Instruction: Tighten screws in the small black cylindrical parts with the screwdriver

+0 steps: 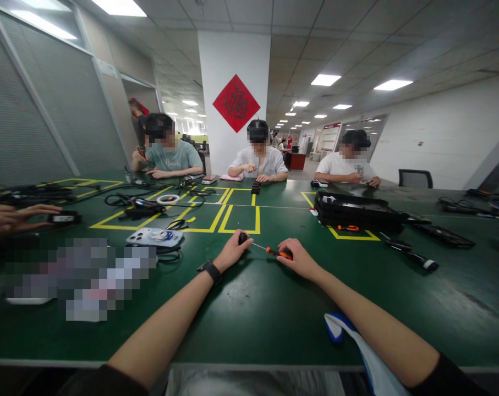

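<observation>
My left hand [231,251] is closed around a small black part [243,238], most of it hidden by the fingers. From the right, my right hand [297,257] grips the orange and black handle of a screwdriver [273,251]. Its thin metal shaft points left, and the tip reaches the black part or lies right beside it; I cannot tell whether they touch. Both hands are low over the green table [241,308], and a dark band [210,271] circles my left wrist.
Left lie a phone [155,237], cables and a white tape roll [168,199]. On the right are a black tray [356,212], an orange-handled tool [348,227] and a black tool [414,256]. A blue-white strap [352,333] lies by my right forearm. Several people sit around the table.
</observation>
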Motion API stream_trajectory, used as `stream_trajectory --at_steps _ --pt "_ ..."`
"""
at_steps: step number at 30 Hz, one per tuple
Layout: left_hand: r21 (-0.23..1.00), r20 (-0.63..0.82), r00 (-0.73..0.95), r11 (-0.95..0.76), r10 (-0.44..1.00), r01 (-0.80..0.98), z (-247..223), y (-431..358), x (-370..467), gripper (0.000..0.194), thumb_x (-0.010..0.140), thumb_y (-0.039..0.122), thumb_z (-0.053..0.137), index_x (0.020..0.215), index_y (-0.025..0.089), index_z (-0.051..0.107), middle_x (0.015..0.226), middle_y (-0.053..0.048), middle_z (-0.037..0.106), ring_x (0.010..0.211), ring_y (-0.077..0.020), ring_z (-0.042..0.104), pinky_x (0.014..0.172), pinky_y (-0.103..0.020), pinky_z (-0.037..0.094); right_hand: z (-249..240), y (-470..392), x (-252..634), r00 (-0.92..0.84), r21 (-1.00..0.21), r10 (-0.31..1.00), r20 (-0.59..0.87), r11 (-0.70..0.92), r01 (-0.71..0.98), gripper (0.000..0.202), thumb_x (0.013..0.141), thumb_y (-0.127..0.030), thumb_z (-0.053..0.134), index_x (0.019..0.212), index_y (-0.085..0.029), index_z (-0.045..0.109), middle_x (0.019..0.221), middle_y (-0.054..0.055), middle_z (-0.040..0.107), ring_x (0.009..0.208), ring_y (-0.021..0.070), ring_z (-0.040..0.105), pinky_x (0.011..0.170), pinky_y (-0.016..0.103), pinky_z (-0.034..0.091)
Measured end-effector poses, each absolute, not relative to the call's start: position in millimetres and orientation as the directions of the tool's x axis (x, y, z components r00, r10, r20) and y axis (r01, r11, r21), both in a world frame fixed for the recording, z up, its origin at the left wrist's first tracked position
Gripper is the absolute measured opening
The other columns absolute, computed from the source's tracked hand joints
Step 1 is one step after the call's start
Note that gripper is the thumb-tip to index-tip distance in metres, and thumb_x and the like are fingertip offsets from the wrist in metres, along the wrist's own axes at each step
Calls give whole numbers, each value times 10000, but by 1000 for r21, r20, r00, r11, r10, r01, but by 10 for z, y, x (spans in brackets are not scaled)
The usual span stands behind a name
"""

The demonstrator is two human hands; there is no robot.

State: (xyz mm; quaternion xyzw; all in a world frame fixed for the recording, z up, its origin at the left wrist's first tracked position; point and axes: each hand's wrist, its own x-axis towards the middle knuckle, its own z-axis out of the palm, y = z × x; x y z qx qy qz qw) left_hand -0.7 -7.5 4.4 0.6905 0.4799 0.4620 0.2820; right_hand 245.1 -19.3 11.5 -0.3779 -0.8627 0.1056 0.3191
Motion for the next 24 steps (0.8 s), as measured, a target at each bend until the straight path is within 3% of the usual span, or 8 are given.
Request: stream_trajectory --at_steps 5,9,12,16,21,24 --pt "848 351 121 -370 929 381 57 -81 0 283 754 428 486 894 183 497 714 16 553 641 -118 506 654 -265 407 121 -204 2445 -493 -438 751 440 659 612 252 697 -303 634 899 -178 549 926 49 536 901 190 455 790 342 384" --pt "851 347 135 -372 928 370 66 -82 4 285 757 432 484 894 182 489 720 16 555 640 -120 524 658 -269 409 150 -188 2481 -511 -421 747 425 663 619 126 780 -277 537 846 -181 585 930 57 545 935 189 450 835 356 362" --pt "855 341 132 -365 931 369 70 -81 6 282 757 432 484 891 184 490 718 15 555 643 -122 529 655 -268 409 148 -173 2488 -503 -425 739 447 671 608 81 768 -244 547 797 -177 584 927 55 549 932 187 454 836 356 363" --pt "857 339 135 -365 931 363 58 -67 3 283 761 432 475 895 182 489 699 17 546 634 -121 519 630 -260 408 149 -195 2476 -484 -432 748 454 660 615 185 717 -275 609 864 -175 557 906 51 545 896 190 466 790 342 390" --pt "852 341 141 -369 929 372 19 -35 -10 300 763 449 469 908 187 486 698 19 544 622 -119 511 605 -255 402 228 -248 2507 -526 -344 722 449 684 644 260 789 -327 534 1001 -177 539 982 80 536 968 204 451 839 357 375" --pt "855 335 142 -364 931 369 13 -33 -13 305 759 454 474 909 188 486 706 18 548 628 -119 516 607 -253 403 252 -252 2527 -583 -280 688 432 717 639 161 823 -289 483 910 -186 570 962 75 545 981 204 443 859 360 359"
